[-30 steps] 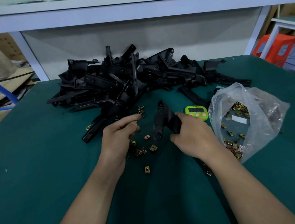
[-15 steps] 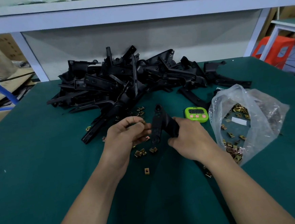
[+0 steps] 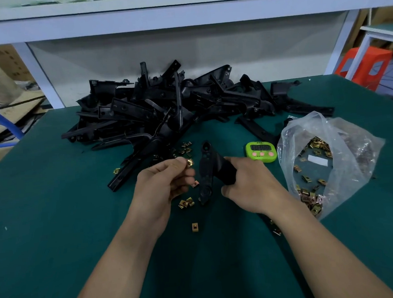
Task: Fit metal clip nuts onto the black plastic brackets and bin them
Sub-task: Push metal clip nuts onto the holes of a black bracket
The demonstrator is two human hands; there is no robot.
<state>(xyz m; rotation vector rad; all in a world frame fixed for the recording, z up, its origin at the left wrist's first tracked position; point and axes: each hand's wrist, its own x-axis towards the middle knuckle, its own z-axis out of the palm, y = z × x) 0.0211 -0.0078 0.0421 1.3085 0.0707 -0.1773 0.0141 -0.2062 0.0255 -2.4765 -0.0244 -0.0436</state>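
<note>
As we align them, left hand (image 3: pixel 163 186): pinches clip nut (image 3: pixel 190 162) at centre frame, ready to slide on.
Right hand (image 3: pixel 250 187): grips black bracket (image 3: pixel 207 169), steadying it.

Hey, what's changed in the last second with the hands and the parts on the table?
The left hand has picked a clip nut from the loose ones and now pinches it beside the bracket. The right hand still grips that bracket, shifted slightly nearer. The bracket pile, timer and bag stayed put.
</note>
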